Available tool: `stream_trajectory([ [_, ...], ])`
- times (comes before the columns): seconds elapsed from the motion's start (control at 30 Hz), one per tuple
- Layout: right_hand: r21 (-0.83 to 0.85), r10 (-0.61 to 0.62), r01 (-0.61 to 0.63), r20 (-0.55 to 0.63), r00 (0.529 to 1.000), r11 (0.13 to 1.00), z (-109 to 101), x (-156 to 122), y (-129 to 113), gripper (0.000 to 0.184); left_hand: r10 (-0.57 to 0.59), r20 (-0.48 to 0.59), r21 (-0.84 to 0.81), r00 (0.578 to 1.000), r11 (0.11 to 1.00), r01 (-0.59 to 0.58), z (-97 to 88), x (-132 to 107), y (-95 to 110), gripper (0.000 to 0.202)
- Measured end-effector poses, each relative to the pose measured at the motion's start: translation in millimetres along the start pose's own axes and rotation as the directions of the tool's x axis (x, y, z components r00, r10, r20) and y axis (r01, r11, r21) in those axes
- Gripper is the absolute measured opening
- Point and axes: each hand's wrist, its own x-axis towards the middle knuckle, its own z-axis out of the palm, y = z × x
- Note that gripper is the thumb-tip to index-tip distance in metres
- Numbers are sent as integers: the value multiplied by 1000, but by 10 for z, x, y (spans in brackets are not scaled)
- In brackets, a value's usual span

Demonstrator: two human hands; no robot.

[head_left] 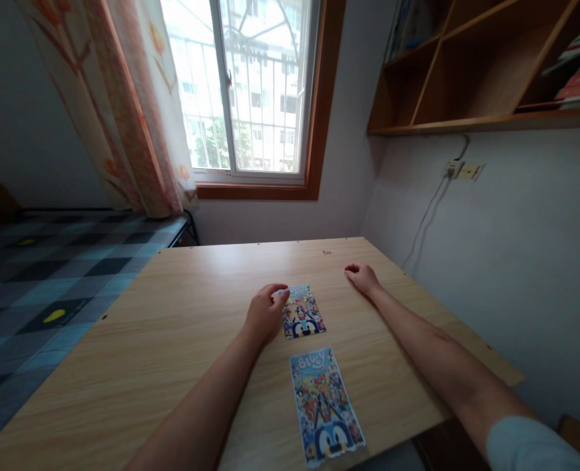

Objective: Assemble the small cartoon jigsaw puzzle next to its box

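Note:
Two colourful cartoon picture sheets lie on a wooden table (pixel 172 353). The smaller sheet (pixel 303 314) sits mid-table. My left hand (pixel 265 313) rests at its left edge with fingers curled, the fingertips pinching its upper left corner. The larger sheet (pixel 326 405) lies nearer me, reaching the table's front edge, untouched. My right hand (pixel 362 277) lies on the bare wood to the right of the smaller sheet, fingers loosely curled, holding nothing.
A bed with a blue checked cover (pixel 49 281) stands left of the table. Behind are a window (pixel 250 91) with a patterned curtain (pixel 137 111). A wooden shelf (pixel 480 65) with books hangs on the right wall above a socket and cable (pixel 459 171).

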Motion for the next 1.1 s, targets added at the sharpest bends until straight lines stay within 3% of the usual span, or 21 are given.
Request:
stream_trajectory([
  [0.23,165,56,-19,-220,974,986,44,-173,-148,34,116,-24,108,993,988,-113,53,-18,-31,24],
  [0.37,285,51,15,-224,973,958,208,-281,-353,41,138,-19,138,990,981,-134,65,-17,-46,22],
  [0.53,580,83,17,-146,986,814,433,-465,-787,45,144,-21,143,989,980,-139,56,-26,-35,21],
  [0.63,636,-9,38,-48,999,771,466,-606,-1007,41,155,-13,151,988,977,-151,55,-52,-18,20],
  [0.77,655,-148,84,43,988,751,357,-805,-1155,26,206,16,181,978,962,-206,56,-93,14,19],
  [0.93,463,-436,348,94,895,815,207,-1001,-1274,10,235,38,201,971,950,-238,42,-117,53,17],
  [1.03,400,-518,431,138,844,809,203,-1055,-1319,6,233,25,232,972,945,-232,28,-121,79,12],
  [1.1,395,-528,440,147,836,807,222,-1066,-1324,5,243,25,247,970,939,-241,22,-125,94,9],
])
